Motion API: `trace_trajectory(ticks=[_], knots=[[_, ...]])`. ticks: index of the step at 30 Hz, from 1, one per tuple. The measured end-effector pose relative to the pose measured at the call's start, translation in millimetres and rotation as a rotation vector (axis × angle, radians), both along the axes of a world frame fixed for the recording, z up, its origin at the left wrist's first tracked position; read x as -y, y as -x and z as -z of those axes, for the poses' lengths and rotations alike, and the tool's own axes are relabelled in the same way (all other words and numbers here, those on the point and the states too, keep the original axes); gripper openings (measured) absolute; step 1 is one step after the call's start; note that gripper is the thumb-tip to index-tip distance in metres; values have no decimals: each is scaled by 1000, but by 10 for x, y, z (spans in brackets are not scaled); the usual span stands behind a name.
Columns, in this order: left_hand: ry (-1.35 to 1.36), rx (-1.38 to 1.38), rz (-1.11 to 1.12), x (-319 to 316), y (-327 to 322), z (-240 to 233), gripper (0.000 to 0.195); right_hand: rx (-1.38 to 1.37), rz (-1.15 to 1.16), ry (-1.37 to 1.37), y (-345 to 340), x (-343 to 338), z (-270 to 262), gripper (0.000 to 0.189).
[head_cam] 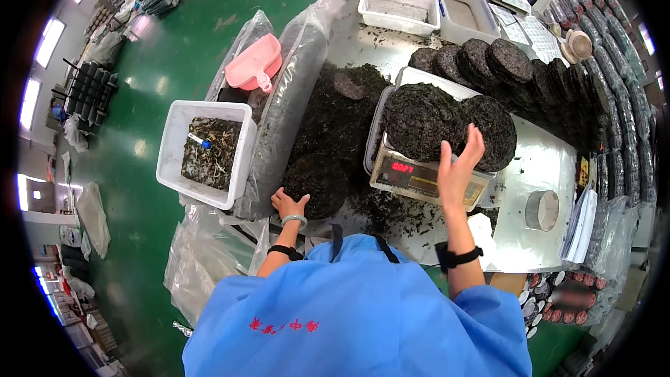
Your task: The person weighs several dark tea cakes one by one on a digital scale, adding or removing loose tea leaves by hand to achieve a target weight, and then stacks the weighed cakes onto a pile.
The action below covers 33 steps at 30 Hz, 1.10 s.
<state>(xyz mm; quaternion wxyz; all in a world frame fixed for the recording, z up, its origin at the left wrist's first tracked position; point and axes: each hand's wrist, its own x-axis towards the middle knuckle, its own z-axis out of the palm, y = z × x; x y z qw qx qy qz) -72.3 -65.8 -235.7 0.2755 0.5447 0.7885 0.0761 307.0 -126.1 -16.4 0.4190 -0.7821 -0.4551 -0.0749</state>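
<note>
My left hand (289, 204) is at the near left rim of a dark, round cake of dried seaweed (316, 183), its thumb and fingers spread against the edge. That cake lies on the table beside loose dark seaweed (335, 125). My right hand (460, 167) is raised over the front of a digital scale (403, 173), thumb and fingers apart, with nothing between them. Behind its fingertips are two round seaweed cakes, a larger left one (421, 120) and a right one (492, 133). They rest on the scale and partly hide a white tray (405, 76). Red digits glow on the scale's display.
A white bin (165, 167) with plant scraps and a marker stands left, near a pink dustpan (256, 63) and a long plastic-wrapped roll (288, 99). Stacked seaweed cakes (510, 60) line the back right. A metal ring (542, 210) sits at right; two plastic tubs (400, 8) stand behind.
</note>
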Motion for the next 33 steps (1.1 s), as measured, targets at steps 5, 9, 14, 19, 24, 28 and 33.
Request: trace_trajectory(ticks=[5, 9, 14, 19, 24, 28, 33], knots=[[-17, -24, -52, -2, -14, -104, 84, -261, -493, 45, 801, 49, 99, 30], [-25, 15, -19, -66, 64, -105, 89, -380, -790, 278, 1354, 103, 433, 27], [-72, 187, 19, -99, 124, -307, 96, -411, -922, 596, 1605, 155, 637, 41], [-42, 1024, 7, -208, 224, -645, 70, 29, -932, 375, 1650, 108, 618, 62], [353, 1875, -199, -394, -44, -1918, 56, -702, -590, 200, 1522, -30, 464, 40], [-226, 675, 176, -633, 142, -907, 52, -1856, -314, -266, 1051, -30, 0, 35], [289, -9, 125, -350, 195, 139, 104, -648, -248, -157, 560, -49, -420, 50]])
